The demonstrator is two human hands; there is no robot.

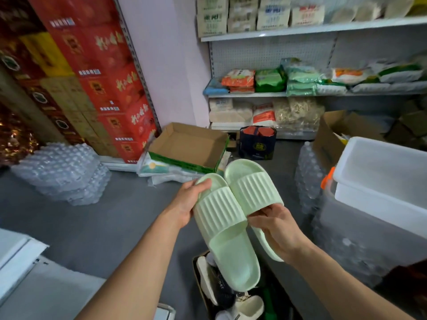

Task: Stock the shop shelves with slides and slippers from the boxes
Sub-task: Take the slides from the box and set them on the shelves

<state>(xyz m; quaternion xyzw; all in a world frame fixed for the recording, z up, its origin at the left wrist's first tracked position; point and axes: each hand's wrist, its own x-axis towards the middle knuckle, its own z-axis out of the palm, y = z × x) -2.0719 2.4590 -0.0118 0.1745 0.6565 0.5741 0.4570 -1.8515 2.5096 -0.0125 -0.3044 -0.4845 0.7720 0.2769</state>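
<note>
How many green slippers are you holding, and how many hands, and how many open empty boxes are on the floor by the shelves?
Green slippers: 2, the left slipper and the right slipper
Hands: 2, the left hand and the right hand, each gripping one slipper
Open empty cardboard box on the floor: 1
Total: 5

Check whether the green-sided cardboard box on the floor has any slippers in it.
No, the green-sided box shows only its bare cardboard bottom.

Two bare forearms enter frame from bottom edge. No sleeve visible on either. Left hand: no glove, ring or watch. Right hand: same, wrist uncovered. Fingernails short, unpainted where visible.
</note>
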